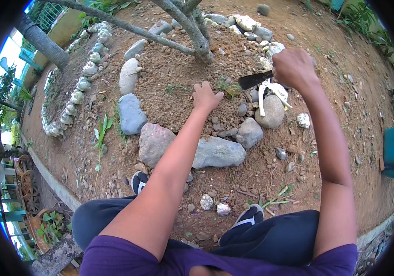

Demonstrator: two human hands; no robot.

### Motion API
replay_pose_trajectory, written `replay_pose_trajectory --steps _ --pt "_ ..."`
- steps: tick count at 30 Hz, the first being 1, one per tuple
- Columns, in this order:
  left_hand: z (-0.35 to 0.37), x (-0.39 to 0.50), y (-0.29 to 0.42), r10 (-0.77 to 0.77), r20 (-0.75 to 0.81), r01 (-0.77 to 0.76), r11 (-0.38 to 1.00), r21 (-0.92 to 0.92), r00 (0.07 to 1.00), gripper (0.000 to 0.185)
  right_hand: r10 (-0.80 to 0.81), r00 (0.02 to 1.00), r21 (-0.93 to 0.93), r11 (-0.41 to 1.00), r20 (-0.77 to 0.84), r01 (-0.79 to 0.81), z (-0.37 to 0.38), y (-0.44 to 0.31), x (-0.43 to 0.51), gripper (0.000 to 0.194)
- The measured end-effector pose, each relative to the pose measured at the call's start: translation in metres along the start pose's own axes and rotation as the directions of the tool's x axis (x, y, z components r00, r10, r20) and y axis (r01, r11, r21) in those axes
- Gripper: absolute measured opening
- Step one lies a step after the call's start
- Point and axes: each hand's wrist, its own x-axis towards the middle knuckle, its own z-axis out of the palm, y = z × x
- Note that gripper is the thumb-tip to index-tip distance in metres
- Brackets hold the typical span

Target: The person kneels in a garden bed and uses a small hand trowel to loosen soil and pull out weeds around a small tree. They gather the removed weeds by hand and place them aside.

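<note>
My right hand [292, 67] is closed around the handle of a hand tool with a flat dark metal blade [254, 80], held above the stones at the right of the bed. The blade points left. My left hand [206, 97] reaches low over loose brown soil [169, 110], fingers apart, with nothing visible in it. Between that hand and the blade grows a grass tuft [229, 88]. Another small green weed [175, 88] lies to the left. Under the tool, pale stick-like pieces [261, 100] rest against a rounded stone [270, 112].
A tree trunk [202, 48] rises from the bed, with a low branch [131, 29] stretching left. Large stones [219, 151] ring the soil. Further left is a second border of rough stones [77, 97]. An uprooted leafy plant [103, 132] lies outside the ring. A teal container [393, 151] stands far right.
</note>
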Motion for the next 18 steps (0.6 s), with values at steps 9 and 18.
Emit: replay_pose_trajectory --steps 9,18 --pt "-0.006 0.004 -0.012 0.129 0.228 -0.163 0.977 0.139 0.965 0.041 -0.062 0.996 0.013 0.998 -0.067 0.063 -0.007 -0.003 0.007 0.014" --pt "-0.078 0.017 -0.002 0.037 0.362 -0.231 0.828 0.511 0.931 0.034 -0.306 0.928 0.024 0.948 -0.212 0.318 -0.049 -0.035 0.006 0.017"
